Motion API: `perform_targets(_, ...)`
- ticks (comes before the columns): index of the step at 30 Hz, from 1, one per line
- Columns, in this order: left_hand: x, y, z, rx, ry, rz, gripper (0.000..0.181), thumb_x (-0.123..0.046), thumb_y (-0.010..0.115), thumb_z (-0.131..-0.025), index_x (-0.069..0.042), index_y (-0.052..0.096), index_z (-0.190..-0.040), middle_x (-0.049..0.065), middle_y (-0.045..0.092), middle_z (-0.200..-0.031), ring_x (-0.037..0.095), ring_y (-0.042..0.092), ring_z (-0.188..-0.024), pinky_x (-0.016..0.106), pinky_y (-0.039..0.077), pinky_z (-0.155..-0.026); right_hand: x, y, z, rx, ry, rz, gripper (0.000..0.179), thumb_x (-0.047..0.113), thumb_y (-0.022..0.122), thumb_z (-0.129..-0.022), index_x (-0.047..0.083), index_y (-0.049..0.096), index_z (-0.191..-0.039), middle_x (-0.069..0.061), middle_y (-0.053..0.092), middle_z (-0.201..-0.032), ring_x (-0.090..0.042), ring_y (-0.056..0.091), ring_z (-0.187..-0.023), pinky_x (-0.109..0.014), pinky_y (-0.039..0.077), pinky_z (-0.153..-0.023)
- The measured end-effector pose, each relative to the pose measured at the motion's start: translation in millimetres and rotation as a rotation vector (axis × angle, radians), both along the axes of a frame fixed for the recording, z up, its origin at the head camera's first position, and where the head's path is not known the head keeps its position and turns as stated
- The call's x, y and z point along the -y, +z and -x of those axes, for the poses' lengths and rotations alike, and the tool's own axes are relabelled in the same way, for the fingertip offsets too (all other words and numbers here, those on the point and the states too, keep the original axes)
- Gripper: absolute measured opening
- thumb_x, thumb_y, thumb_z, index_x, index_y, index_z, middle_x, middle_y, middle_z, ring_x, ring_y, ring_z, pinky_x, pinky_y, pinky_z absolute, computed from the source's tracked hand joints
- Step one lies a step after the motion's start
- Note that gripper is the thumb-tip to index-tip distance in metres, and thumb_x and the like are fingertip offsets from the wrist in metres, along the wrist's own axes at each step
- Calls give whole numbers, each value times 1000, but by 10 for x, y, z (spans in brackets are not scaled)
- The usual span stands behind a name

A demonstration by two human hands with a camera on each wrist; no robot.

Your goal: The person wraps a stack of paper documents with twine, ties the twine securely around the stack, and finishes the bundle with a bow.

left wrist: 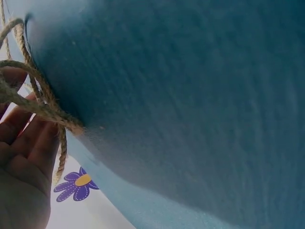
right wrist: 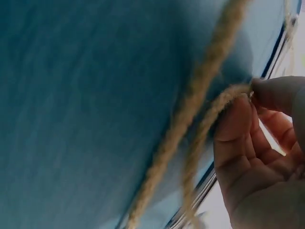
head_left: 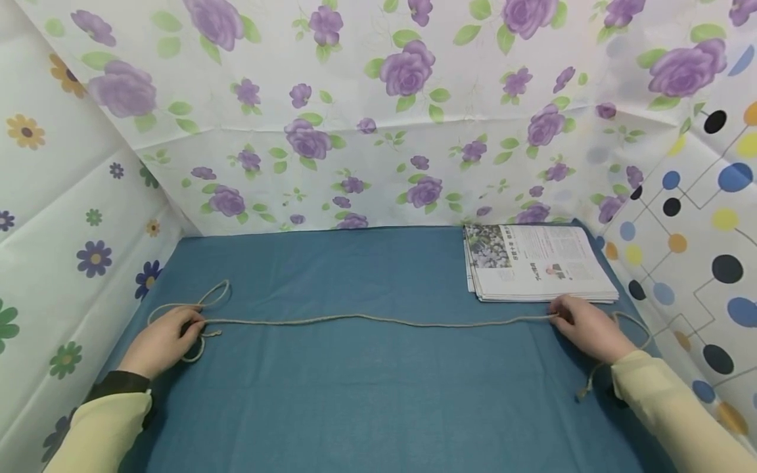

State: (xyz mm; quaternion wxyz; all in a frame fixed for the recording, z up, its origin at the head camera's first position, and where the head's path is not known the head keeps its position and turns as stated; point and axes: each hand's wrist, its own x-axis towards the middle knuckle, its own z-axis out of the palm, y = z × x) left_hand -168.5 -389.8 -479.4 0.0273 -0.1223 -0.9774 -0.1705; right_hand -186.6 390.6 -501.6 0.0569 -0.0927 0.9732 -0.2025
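A thin tan rope runs nearly straight from side to side across the blue cloth. At its left part, my left hand pinches it between thumb and fingers, with a loose loop above the hand and a short end below. In the left wrist view several strands of the rope cross in front of the fingers. My right hand pinches the rope near the newspapers, and the spare end curls around behind the wrist to a knotted tip. The right wrist view shows the rope between thumb and fingertip.
A folded stack of newspapers lies at the back right, just beyond my right hand. Blue cloth covers the table. Patterned sheets hang at the back and on both sides.
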Motion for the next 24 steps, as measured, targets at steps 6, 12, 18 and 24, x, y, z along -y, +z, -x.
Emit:
perform_targets(6, 12, -9, 1, 16, -4, 0, 12, -12, 64, -101, -3, 71, -106, 29, 61, -129, 49, 56, -118, 64, 46, -90, -14, 59, 19, -39, 13, 20, 5, 16, 74, -95, 12, 71, -95, -7, 64, -95, -20, 57, -81, -44, 49, -71)
perform_targets(12, 17, -15, 2, 29, 17, 8, 12, -11, 66, -100, -2, 71, -107, 30, 61, -128, 49, 57, -117, 65, 46, -91, -104, 66, 29, -21, -45, -6, 11, 18, 75, -93, 9, 72, -87, -10, 62, -93, -22, 54, -78, -41, 46, -67)
perform_targets(18, -13, 15, 8, 16, 21, 5, 8, -10, 69, -97, -3, 71, -100, 32, 61, -126, 49, 58, -115, 63, 48, -87, -182, 74, 3, 79, -122, 46, 17, 23, 72, -97, 7, 75, -95, -2, 66, -84, -19, 54, -71, -35, 44, -61)
perform_targets(24, 15, 24, 8, 38, 21, -13, 4, -8, 71, -96, -4, 69, -94, 34, 59, -128, 51, 55, -117, 64, 47, -87, -242, 138, -40, 149, -173, 63, 21, 25, 69, -99, 4, 73, -101, -3, 66, -85, -20, 55, -72, -35, 43, -60)
